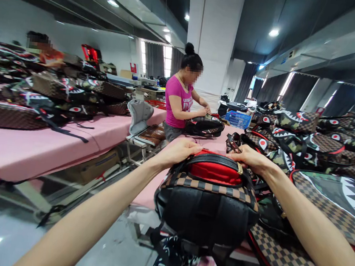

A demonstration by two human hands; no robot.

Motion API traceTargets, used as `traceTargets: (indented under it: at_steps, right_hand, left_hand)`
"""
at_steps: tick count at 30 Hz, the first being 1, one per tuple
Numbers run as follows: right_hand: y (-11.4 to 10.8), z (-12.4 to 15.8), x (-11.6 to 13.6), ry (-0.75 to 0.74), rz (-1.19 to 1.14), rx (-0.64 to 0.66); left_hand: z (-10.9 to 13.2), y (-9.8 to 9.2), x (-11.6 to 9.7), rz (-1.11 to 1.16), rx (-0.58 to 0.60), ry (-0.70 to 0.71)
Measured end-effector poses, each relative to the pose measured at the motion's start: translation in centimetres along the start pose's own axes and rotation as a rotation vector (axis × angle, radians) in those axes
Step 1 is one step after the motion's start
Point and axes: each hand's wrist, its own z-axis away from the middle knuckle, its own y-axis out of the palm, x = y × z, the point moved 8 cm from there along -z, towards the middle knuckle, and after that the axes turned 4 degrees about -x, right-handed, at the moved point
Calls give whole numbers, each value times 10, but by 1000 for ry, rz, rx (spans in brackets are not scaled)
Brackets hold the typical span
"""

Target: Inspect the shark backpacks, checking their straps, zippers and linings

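Observation:
A backpack (207, 211) with a black padded panel and a brown checkered band lies on the pink table in front of me. Its zipped mouth is partly open, showing red lining (214, 171). My left hand (184, 150) is closed, pinching the far left edge of the opening. On the far right edge, my right hand (247, 155) is closed too, gripping the bag's rim. A gold zipper pull (240, 169) hangs just below my right fingers. The fingertips of both hands are partly hidden behind the rim.
Checkered and camouflage shark-face backpacks (317, 226) are heaped on my right. More bags (15, 115) cover the pink table (107, 133) at left. Across from me a person in a pink shirt (178, 94) handles another bag (208, 127). A grey chair (139, 113) and blue basket (238, 119) stand beyond.

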Motion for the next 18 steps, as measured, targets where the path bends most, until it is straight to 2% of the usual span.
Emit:
traceTargets:
  at_steps: [5,6,7,9,10,11,12,14,16,18]
  right_hand:
    - [-7,-7,-6,23,0,-52]
    - [-10,-7,-6,17,7,-81]
    - [-12,-7,-6,11,14,-112]
    - [-14,-5,-5,2,23,-153]
    - [-13,-4,-4,-2,24,-157]
    - [-11,-3,-2,-9,23,-154]
    - [-8,-2,-1,-18,22,-146]
    - [-4,1,2,-37,15,-136]
    - [-1,3,3,-45,10,-133]
    - [0,6,4,-57,30,-144]
  left_hand:
    - [-4,-3,1,-35,-26,-34]
    - [-1,-5,-5,-87,-79,-9]
    - [5,-10,-16,-153,-185,44]
    - [28,-16,-48,-299,-469,225]
    - [43,-12,-66,-362,-555,335]
    - [54,-1,-80,-415,-552,427]
    - [59,18,-89,-463,-431,489]
    - [57,58,-89,-526,-61,498]
    - [50,87,-75,-535,301,404]
    - [43,102,-61,-509,590,299]
